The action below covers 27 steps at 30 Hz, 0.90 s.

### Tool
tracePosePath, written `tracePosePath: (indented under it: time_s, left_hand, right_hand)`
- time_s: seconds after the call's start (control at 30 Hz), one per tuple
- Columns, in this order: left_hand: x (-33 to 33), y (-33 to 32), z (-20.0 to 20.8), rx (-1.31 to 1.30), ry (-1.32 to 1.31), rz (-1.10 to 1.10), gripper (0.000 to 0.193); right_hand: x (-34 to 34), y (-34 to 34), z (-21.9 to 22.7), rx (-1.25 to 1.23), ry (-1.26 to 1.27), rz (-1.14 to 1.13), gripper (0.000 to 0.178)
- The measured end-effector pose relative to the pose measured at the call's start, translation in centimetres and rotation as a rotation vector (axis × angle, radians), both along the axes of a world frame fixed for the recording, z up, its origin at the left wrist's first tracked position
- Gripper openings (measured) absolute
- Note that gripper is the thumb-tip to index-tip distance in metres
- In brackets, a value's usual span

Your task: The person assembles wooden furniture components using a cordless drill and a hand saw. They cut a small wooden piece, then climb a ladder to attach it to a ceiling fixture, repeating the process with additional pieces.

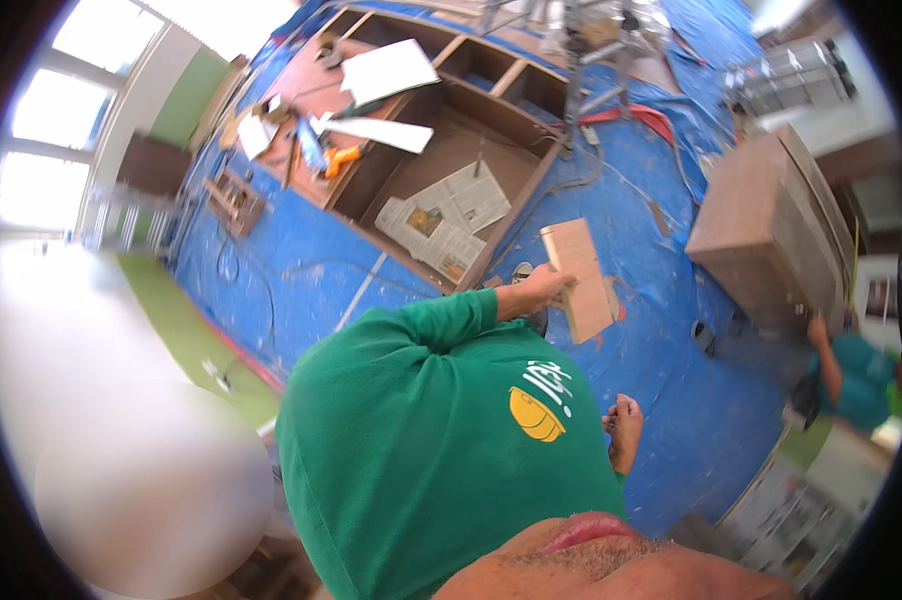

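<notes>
My left hand (pixel 539 288) is closed on the edge of a short, flat, light-brown wooden board (pixel 581 275), held out in front of me above the blue floor sheet. The board's long side runs away from me. At my right side, lower down, is my right hand (pixel 625 425), its fingers curled together. Whether anything small lies in them I cannot make out. Beyond the board lies a large brown wooden cabinet frame (pixel 516 215), with newspaper sheets (pixel 451 220) inside it.
Blue sheeting (pixel 321 245) covers the floor, with cables across it. White panels (pixel 389 72) and an orange tool (pixel 342 160) rest on the cabinet. A stepladder (pixel 574 80) stands behind. To the right, another person (pixel 856 375) touches a brown cabinet (pixel 761 225). A wooden crate (pixel 235 203) sits left.
</notes>
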<state>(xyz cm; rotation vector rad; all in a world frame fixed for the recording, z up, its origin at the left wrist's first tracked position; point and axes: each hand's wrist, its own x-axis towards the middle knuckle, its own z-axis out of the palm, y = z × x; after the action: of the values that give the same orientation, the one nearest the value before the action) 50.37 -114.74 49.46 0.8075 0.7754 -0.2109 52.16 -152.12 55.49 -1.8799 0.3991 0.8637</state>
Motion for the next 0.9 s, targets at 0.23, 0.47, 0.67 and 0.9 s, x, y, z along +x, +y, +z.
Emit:
tracePosePath:
  time_s: [0.23,0.47,0.67,0.9]
  left_hand:
    - [5.6,7.9,4.4,0.141,-0.160,0.317,0.064]
    - [-3.1,11.6,3.3,0.167,0.030,0.904,0.053]
    - [-15.6,6.5,5.1,0.390,0.307,1.493,0.045]
    - [-24.2,-0.9,6.0,0.420,0.602,1.917,0.047]
  right_hand:
    - [17.5,7.8,0.3,-0.044,-0.107,0.326,0.027]
    - [29.4,17.5,-3.9,-0.101,-0.057,0.873,0.029]
    - [37.2,32.8,-9.9,-0.051,-0.158,1.387,0.030]
    - [38.2,52.0,-8.0,0.110,-0.398,1.345,0.033]
